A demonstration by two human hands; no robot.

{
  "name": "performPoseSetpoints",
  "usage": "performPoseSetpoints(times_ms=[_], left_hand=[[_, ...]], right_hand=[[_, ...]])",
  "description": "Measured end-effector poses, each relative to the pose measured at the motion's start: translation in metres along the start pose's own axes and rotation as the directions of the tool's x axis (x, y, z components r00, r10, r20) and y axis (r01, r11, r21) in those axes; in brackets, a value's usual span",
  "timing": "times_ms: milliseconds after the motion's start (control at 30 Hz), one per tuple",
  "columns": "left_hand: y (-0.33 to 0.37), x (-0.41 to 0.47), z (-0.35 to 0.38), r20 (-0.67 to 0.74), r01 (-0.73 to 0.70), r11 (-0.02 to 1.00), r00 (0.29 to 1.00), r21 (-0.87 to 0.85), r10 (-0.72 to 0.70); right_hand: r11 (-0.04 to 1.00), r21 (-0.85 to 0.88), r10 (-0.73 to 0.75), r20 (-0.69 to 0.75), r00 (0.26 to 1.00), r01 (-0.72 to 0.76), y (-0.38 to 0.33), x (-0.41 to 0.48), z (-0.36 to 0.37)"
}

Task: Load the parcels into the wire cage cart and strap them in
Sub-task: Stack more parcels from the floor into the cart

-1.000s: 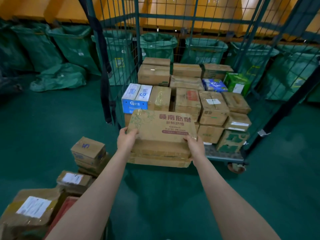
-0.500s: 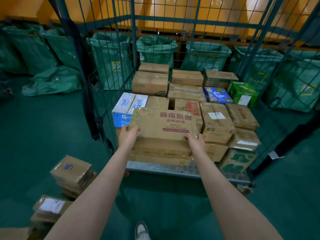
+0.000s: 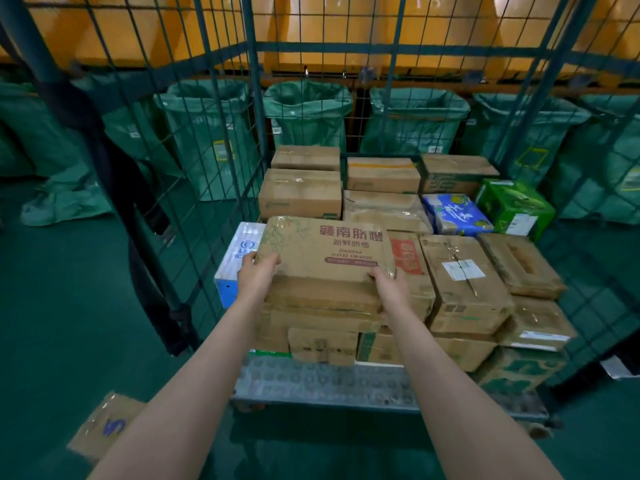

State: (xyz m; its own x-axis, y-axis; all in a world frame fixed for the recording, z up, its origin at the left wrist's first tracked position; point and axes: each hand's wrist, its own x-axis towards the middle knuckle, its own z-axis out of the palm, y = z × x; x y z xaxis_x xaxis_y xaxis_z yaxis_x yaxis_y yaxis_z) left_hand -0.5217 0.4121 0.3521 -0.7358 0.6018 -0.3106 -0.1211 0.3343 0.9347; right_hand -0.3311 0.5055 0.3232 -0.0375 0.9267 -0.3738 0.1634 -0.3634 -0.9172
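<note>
Green warehouse floor (image 3: pixel 69 323), sacks (image 3: pixel 308 112) behind the mesh: the box reaches the cart.
Held short of the deck a second ago, the navel orange box (image 3: pixel 325 247) is now over the front-left parcels (image 3: pixel 322 344) inside the wire cage cart (image 3: pixel 322 382). The left hand (image 3: pixel 258 271) and right hand (image 3: pixel 388 285) grip its near corners, fingers curled round the edges. I cannot tell whether it rests yet, and the strapping looks undone.

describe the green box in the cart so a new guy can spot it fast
Start at the teal wire cage cart, loaded with brown cardboard parcels. Follow the load to its right edge, behind the front rows, beside the blue and white packet. There sits the bright green printed carton, the only all-green box, with a white label on its side.
</note>
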Motion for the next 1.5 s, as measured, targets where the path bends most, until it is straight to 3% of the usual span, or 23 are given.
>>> performPoseSetpoints(times_ms=[367, 667, 1067, 1333, 1500], left_hand=[[0.038, 0.105, 0.052, -0.075, 0.003, 1.0, 0.997, -0.004, -0.003], [0.077, 0.183, 0.129, -0.079, 0.0, 1.0, 0.997, -0.031, -0.002], [0.103, 0.255, 0.231, 0.121, 0.025, 0.993, 0.992, 0.117, -0.039], [0.154, 0.303, 0.259, 0.313, 0.087, 0.989, 0.942, 0.116, -0.119], [0.181, 0.317, 0.269, 0.305, -0.003, 0.995, 0.952, 0.1, -0.028]], right_hand=[[0.998, -0.062, 0.004, 0.022, 1.0, -0.003, -0.047, 0.112, 0.046], [0.992, -0.118, -0.034, 0.006, 0.999, 0.035, -0.101, 0.214, 0.041], [0.989, -0.136, 0.037, -0.194, 0.98, -0.064, -0.125, 0.314, 0.012], [0.983, -0.175, 0.01, -0.285, 0.958, -0.062, -0.175, 0.374, 0.008], [0.987, -0.157, -0.016, -0.318, 0.948, -0.036, -0.205, 0.388, 0.016]])
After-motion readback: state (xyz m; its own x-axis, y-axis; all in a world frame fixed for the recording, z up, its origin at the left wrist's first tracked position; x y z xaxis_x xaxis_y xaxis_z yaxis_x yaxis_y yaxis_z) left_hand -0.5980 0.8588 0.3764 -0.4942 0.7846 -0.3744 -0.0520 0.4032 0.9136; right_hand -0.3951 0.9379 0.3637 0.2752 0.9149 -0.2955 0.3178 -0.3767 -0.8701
